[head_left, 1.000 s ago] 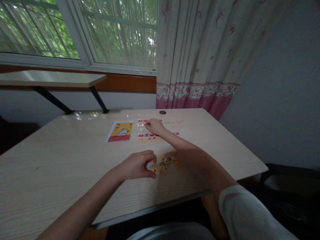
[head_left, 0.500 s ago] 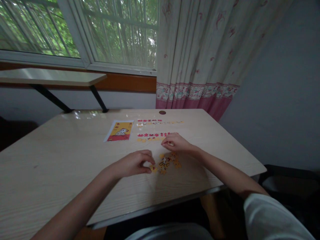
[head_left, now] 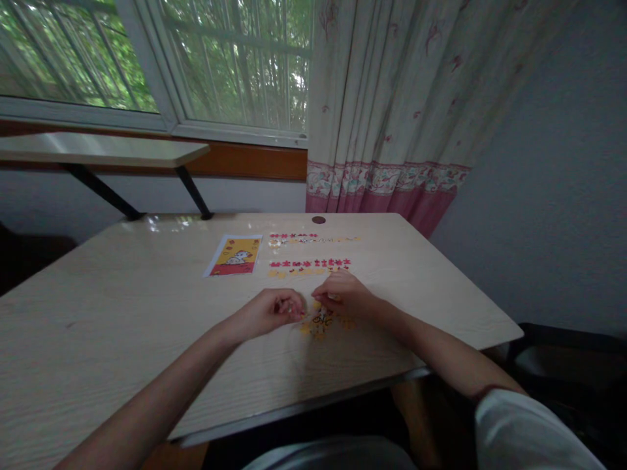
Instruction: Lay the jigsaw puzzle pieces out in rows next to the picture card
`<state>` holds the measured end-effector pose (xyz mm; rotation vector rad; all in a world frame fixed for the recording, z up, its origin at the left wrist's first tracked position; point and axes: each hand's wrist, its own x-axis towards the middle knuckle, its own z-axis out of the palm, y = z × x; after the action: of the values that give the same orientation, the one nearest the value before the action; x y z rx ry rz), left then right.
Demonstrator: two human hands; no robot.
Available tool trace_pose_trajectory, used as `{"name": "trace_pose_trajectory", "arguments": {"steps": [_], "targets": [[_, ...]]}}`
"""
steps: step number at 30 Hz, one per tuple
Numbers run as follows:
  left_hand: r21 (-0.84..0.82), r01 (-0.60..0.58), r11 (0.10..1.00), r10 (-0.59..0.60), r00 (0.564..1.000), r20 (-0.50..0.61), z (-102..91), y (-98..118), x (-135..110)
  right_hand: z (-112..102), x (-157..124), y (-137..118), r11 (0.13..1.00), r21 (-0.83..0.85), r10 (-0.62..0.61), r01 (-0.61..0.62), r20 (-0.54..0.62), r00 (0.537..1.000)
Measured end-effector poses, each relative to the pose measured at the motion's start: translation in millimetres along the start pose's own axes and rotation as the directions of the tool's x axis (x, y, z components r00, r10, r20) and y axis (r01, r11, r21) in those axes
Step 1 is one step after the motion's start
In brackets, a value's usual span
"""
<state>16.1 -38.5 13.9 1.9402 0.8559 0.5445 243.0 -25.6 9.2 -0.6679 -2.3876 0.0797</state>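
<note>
1. Closest to the near edge of the bench [head_left: 235, 385]: a loose cluster of jigsaw pieces [head_left: 321, 322], mostly yellow with some white and black, not in any row. Its right part is partly covered by the right hand.
2. Left hand [head_left: 269, 311] at the cluster's left side, fingers curled in towards the thumb. Cannot tell whether a piece is gripped.
3. Right hand [head_left: 349, 295] over the cluster's far side, thumb and forefinger drawn near each other. Contents of the pinch, if any, too small to make out.
4. Beyond the hands, a nearer pair of rows set out roughly parallel to the far edge: a yellow row [head_left: 279, 273], then a red row [head_left: 281, 264] just behind. Right hand blocks some of the yellow row's right end.
5. Nearer the far edge, another pair: a yellow-and-white row [head_left: 337, 240] and a shorter red row [head_left: 279, 235] with gaps.
6. By judgement, most pieces are already in rows; the cluster remains. None look joined into a picture.
7. Left of the rows, flat: a printed dog picture [head_left: 238, 256], unobstructed.
8. Round dark grommet [head_left: 318, 220] by the far edge; raised shelf [head_left: 98, 149] over the far left corner.
9. Behind: floral curtain [head_left: 382, 98], barred window [head_left: 235, 65].
</note>
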Motion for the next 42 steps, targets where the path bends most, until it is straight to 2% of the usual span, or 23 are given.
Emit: {"name": "trace_pose_trajectory", "arguments": {"steps": [3,6,11,17,23,26,30,34,39,42], "targets": [[-0.238,0.018,0.971,-0.064,0.981,-0.184,5.7,-6,6,3,0,0,0.998,-0.046,0.047,-0.051,-0.083,0.995],[-0.414,0.017,0.91,-0.143,0.95,-0.276,8.8,-3,10,7,1,-1,0.992,-0.072,0.092,-0.104,-0.147,0.985],[-0.563,0.126,0.817,-0.324,0.908,-0.267,9.7,5,10,12,4,-7,0.989,-0.109,0.085,-0.104,-0.167,0.982],[-0.591,0.104,0.8,-0.324,0.904,-0.279,11.3,7,10,11,6,-10,0.992,-0.116,0.031,-0.049,-0.156,0.987],[-0.507,0.098,0.857,-0.265,0.926,-0.27,12.4,8,10,13,6,-12,0.99,-0.134,0.019,-0.041,-0.162,0.987],[-0.466,0.078,0.881,-0.237,0.926,-0.293,10.8,3,11,6,6,-6,0.985,-0.165,0.017,-0.046,-0.173,0.985],[-0.362,0.025,0.932,-0.163,0.92,-0.357,8.5,-5,11,-14,7,11,0.969,-0.212,0.057,-0.13,-0.317,0.947],[-0.167,0.072,0.983,-0.121,0.945,-0.304,9.4,-2,8,-26,4,24,0.962,-0.208,0.075,-0.176,-0.419,0.905],[0.013,0.067,0.998,-0.062,0.973,-0.223,10.0,2,5,-27,2,25,0.96,-0.211,0.089,-0.184,-0.391,0.916],[0.124,0.049,0.991,-0.024,0.981,-0.194,8.8,-1,3,-33,5,30,0.964,-0.185,0.127,-0.191,-0.309,0.942]]}}
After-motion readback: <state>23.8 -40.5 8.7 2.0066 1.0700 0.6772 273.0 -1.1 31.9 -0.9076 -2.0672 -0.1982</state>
